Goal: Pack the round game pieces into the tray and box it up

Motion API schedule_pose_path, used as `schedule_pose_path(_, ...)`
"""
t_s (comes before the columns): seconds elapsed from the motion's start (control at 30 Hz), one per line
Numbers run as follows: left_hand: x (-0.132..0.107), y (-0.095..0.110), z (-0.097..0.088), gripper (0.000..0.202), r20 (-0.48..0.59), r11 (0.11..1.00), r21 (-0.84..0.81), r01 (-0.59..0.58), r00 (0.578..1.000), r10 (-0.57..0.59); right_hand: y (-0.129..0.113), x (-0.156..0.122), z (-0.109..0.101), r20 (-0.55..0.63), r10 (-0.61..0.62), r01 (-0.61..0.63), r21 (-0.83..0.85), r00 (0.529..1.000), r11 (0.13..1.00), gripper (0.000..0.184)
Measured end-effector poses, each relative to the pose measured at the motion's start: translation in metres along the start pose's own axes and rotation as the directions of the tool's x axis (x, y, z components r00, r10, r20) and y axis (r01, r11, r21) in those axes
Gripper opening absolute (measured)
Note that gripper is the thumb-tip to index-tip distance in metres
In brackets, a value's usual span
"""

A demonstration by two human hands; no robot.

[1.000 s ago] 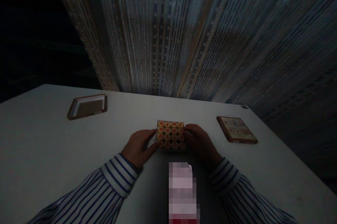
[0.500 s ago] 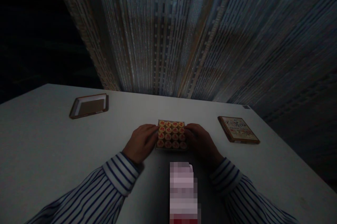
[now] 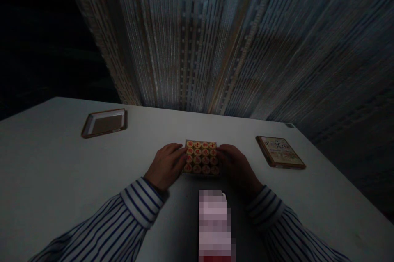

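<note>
A square block of round wooden chess pieces with red characters (image 3: 201, 158) lies packed in rows on the white table (image 3: 55, 180), right in front of me. My left hand (image 3: 166, 167) presses against its left side, fingers curled onto the edge pieces. My right hand (image 3: 236, 166) holds the right side the same way. Both sleeves are white with blue stripes.
An empty brown-rimmed box tray (image 3: 104, 123) lies at the far left of the table. A box lid with a printed picture (image 3: 280, 152) lies at the right. A striped curtain hangs behind the table. The room is dim.
My left hand has closed in from the lower left corner onto the left side of the pieces. The block and my right hand have barely shifted.
</note>
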State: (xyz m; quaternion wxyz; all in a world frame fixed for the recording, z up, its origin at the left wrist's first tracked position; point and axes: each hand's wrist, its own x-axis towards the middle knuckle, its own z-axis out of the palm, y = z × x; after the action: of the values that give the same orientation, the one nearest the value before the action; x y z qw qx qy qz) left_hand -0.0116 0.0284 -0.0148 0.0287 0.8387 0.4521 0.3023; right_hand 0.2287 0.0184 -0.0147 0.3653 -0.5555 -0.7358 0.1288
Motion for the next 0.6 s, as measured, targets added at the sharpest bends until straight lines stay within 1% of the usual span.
schedule_pose_path(0.17,-0.001,0.001,0.0,0.033,-0.021,1.0,-0.001,0.01,1.0,-0.01,0.001,0.0,0.0,-0.003,-0.013,0.013,-0.001,1.0,1.0,0.021)
schedule_pose_path(0.3,-0.001,0.001,-0.001,0.033,-0.016,1.0,0.023,-0.003,1.0,0.003,-0.001,-0.001,-0.001,-0.017,-0.017,0.017,-0.001,1.0,1.0,0.023)
schedule_pose_path(0.43,0.0,0.0,-0.002,0.032,-0.032,1.0,0.008,-0.007,0.999,0.007,-0.003,0.0,-0.001,-0.038,-0.005,0.003,-0.068,0.999,0.998,0.023)
schedule_pose_path(0.6,-0.001,0.0,-0.001,0.033,-0.022,1.0,-0.016,0.015,1.0,-0.015,-0.01,0.007,0.005,0.001,-0.042,0.041,-0.166,0.999,0.985,0.024)
